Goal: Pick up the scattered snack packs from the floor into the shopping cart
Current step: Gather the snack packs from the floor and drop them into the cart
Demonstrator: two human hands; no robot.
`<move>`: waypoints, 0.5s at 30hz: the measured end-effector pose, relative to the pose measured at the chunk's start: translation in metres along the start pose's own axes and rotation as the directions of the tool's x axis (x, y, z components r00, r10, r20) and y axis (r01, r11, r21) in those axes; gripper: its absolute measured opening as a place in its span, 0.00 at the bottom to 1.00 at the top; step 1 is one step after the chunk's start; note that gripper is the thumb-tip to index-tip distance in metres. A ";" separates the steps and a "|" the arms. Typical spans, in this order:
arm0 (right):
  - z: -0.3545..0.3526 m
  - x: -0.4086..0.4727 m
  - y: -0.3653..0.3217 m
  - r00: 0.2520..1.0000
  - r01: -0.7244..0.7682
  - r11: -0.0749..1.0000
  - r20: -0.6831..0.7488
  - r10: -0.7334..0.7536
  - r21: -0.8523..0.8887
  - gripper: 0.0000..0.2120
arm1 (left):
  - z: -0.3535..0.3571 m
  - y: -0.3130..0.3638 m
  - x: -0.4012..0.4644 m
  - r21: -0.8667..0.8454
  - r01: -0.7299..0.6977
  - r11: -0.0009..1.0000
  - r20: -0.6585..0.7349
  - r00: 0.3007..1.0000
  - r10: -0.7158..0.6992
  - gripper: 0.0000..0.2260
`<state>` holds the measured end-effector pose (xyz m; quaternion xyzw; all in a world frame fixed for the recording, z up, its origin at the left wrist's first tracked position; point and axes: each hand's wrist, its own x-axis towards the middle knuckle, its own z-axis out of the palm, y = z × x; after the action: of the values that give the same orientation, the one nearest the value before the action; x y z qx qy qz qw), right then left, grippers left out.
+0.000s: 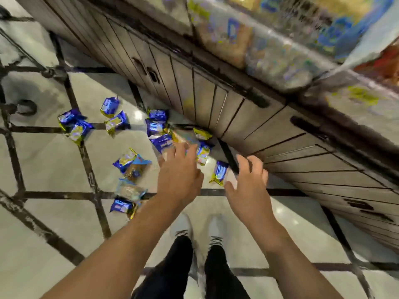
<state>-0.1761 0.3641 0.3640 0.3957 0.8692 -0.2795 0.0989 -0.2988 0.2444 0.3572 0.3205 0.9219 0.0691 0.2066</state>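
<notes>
Several blue-and-gold snack packs lie scattered on the tiled floor in the head view. One cluster sits by the cabinet base, two pairs lie further left, and more lie lower down. My left hand reaches out above the middle cluster with fingers spread, holding nothing. My right hand hovers beside a single pack, fingers relaxed and empty. The picture is blurred by motion.
A wire shopping cart fills the left side, with a wheel showing through its bars. A wooden cabinet with dark handles runs across the right, stocked shelves above it. My shoes stand on the pale tiles.
</notes>
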 end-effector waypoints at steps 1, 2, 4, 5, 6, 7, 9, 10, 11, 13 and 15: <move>0.025 0.012 0.013 1.000 0.005 1.000 -0.001 -0.005 -0.006 0.32 | 0.030 -0.005 0.013 -0.009 -0.013 1.000 -0.007 1.000 0.013 0.26; 0.050 0.024 0.026 1.000 0.010 1.000 0.006 -0.010 -0.018 0.31 | 0.060 -0.009 0.027 -0.013 -0.030 0.999 -0.017 0.999 0.029 0.26; 0.096 0.047 0.050 0.999 0.011 0.998 0.037 -0.009 -0.056 0.31 | 0.113 -0.016 0.052 0.004 -0.074 0.997 -0.047 0.996 0.074 0.27; 0.118 0.059 0.062 0.999 0.016 0.997 0.041 -0.012 -0.078 0.32 | 0.138 -0.020 0.065 0.013 -0.096 0.995 -0.050 0.994 0.096 0.27; 0.139 0.071 0.073 0.999 0.025 0.995 0.042 -0.021 -0.100 0.32 | 0.162 -0.024 0.080 0.012 -0.112 0.994 -0.053 0.992 0.113 0.28; 0.158 0.084 0.083 0.998 0.037 0.993 0.047 -0.031 -0.115 0.33 | 0.185 -0.028 0.093 0.008 -0.124 0.992 -0.058 0.991 0.124 0.28; 0.194 0.110 0.102 0.997 0.057 0.989 0.058 -0.049 -0.134 0.34 | 0.223 -0.035 0.118 0.044 -0.156 0.987 -0.076 0.984 0.159 0.28; 0.211 0.123 0.110 0.997 0.059 0.988 0.064 -0.050 -0.145 0.34 | 0.240 -0.037 0.130 0.080 -0.170 0.982 -0.084 0.981 0.177 0.28; 0.225 0.136 0.117 0.997 0.055 0.987 0.064 -0.045 -0.152 0.34 | 0.256 -0.040 0.143 0.117 -0.186 0.976 -0.084 0.977 0.196 0.28; 0.252 0.161 0.129 0.998 0.038 0.988 0.058 -0.030 -0.152 0.34 | 0.287 -0.047 0.170 0.165 -0.219 0.962 -0.051 0.972 0.230 0.28; 0.274 0.184 0.139 0.998 0.031 0.989 0.056 -0.023 -0.143 0.34 | 0.313 -0.056 0.193 0.192 -0.247 0.950 -0.002 0.968 0.252 0.28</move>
<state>-0.2089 0.3993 0.0093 0.3679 0.8894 -0.2282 0.1469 -0.3342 0.3186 -0.0061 0.4518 0.8789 0.0105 0.1524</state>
